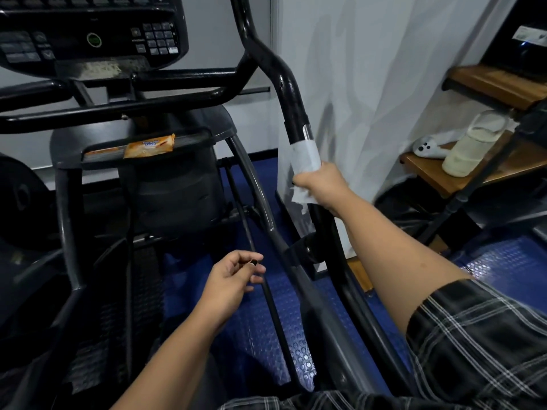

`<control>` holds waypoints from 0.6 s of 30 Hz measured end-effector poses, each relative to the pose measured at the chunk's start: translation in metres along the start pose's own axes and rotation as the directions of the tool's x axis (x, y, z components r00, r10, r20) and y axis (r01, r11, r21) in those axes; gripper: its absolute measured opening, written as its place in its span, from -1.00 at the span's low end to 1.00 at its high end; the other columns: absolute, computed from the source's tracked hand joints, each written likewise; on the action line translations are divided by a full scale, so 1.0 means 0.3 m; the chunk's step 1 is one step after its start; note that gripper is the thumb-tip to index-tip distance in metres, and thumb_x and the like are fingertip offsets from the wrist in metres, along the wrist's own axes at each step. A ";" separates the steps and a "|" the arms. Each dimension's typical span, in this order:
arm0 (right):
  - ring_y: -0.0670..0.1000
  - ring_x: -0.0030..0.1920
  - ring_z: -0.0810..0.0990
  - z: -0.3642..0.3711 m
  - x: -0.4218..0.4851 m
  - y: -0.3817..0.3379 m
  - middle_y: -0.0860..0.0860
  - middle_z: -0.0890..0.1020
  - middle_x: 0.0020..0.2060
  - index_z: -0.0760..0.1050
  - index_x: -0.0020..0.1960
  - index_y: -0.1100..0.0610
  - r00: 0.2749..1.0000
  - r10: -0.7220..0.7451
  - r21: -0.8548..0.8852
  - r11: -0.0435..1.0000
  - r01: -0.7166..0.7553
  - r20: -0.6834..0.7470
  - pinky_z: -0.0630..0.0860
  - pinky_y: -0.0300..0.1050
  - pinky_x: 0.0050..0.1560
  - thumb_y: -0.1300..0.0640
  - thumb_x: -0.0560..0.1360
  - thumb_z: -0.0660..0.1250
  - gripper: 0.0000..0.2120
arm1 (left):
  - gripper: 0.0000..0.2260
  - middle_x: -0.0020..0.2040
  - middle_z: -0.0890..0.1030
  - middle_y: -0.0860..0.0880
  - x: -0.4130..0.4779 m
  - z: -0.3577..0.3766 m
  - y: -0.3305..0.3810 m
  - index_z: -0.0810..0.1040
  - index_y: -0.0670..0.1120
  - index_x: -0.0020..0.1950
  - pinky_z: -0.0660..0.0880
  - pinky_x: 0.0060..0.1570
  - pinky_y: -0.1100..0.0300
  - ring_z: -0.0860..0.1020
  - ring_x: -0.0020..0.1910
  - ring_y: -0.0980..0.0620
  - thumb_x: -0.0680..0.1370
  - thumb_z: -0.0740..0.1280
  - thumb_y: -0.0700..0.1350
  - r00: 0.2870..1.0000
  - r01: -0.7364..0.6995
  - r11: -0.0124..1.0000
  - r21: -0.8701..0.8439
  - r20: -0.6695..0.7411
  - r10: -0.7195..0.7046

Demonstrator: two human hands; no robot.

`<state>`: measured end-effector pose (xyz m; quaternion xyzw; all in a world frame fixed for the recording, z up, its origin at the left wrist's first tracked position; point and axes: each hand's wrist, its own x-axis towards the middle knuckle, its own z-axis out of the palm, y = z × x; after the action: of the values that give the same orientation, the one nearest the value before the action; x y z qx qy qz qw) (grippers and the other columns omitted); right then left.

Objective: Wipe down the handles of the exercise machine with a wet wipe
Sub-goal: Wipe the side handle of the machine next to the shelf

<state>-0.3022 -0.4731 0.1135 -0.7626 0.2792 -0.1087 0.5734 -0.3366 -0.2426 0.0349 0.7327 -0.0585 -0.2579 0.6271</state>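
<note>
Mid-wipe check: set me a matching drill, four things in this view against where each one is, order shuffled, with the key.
Things:
1. wet wipe
2. orange packet
3. left hand
4. soft toy

Places:
A. on the wooden shelf at the right
B. wrapped round the black handle, gripped by the right hand
C. on the dark ledge below the console
D. low, in front of the blue floor, fingers loosely curled

Pairs: 1-B, 2-C, 3-D, 4-A
</note>
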 end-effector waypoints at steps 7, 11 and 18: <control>0.07 -0.37 0.60 0.002 -0.077 0.112 0.07 0.58 -0.29 0.49 -0.07 0.21 0.999 0.008 -0.095 0.995 -0.012 -0.048 0.50 -0.21 -0.52 0.25 0.34 0.43 -0.80 | -0.80 -0.13 0.68 -0.02 -0.078 0.015 -0.028 0.60 -0.07 0.05 0.48 -0.16 0.22 0.61 -0.22 0.10 0.63 0.22 -0.28 1.000 0.014 1.000 0.008 -0.012 -0.014; 0.11 -0.15 0.61 0.022 -0.103 0.159 0.05 0.56 -0.16 0.40 0.00 0.14 0.986 -0.041 -0.258 0.966 -0.003 -0.162 0.62 0.01 -0.17 0.14 0.30 0.45 -0.66 | -0.81 -0.14 0.68 -0.03 -0.102 0.003 -0.038 0.60 -0.08 0.05 0.48 -0.17 0.22 0.61 -0.22 0.10 0.62 0.22 -0.28 0.999 0.014 1.000 -0.012 -0.037 -0.015; 0.10 -0.10 0.54 0.034 -0.166 0.256 0.07 0.52 -0.05 0.27 0.13 0.13 0.953 -0.242 -0.399 0.904 0.153 -0.182 0.39 -0.14 -0.23 0.19 0.41 0.39 -0.61 | -0.81 -0.14 0.68 -0.02 -0.076 -0.017 -0.018 0.60 -0.08 0.05 0.48 -0.18 0.22 0.60 -0.23 0.09 0.62 0.22 -0.28 0.998 -0.004 1.000 -0.018 -0.064 0.003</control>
<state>-0.3614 -0.4518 0.0461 -0.8661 0.2794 -0.1969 0.3648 -0.3554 -0.2277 0.0372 0.7348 -0.0373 -0.2335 0.6358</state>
